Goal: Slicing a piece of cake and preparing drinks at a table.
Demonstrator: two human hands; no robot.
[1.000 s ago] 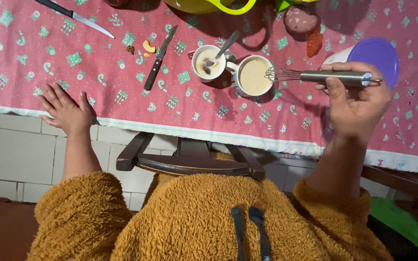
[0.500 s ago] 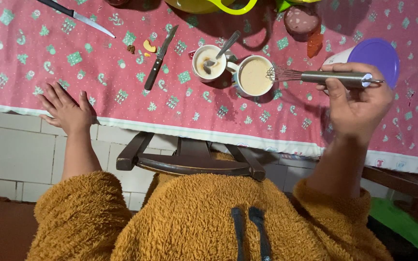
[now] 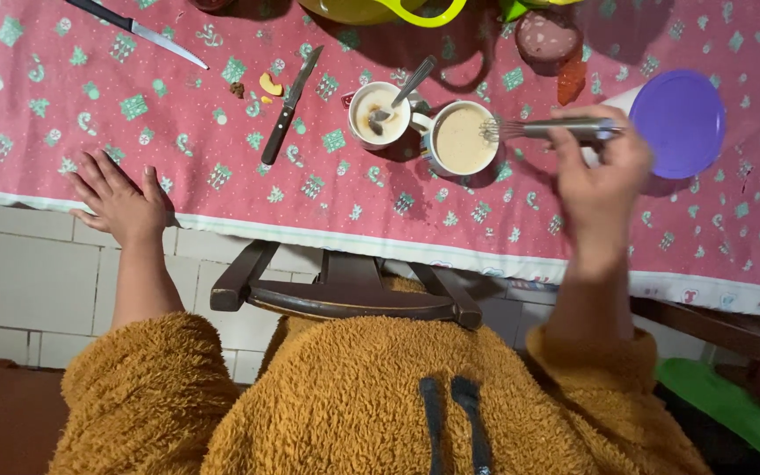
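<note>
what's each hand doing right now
Left hand: open, flat on the pink patterned tablecloth.
Right hand: closed on the small metal whisk.

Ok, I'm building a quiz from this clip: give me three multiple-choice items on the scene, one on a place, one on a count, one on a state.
1. Where is the whisk head?
A in the right cup
B on the purple lid
C on the floor

2. How many knives lie on the cloth?
A none
B two
C five

3. How is the left hand?
A gripping a knife
B flat, open on the cloth
C in a cup

A: wires reach the cup.
B: two knives show.
C is wrong for 3; B: fingers are spread.
</note>
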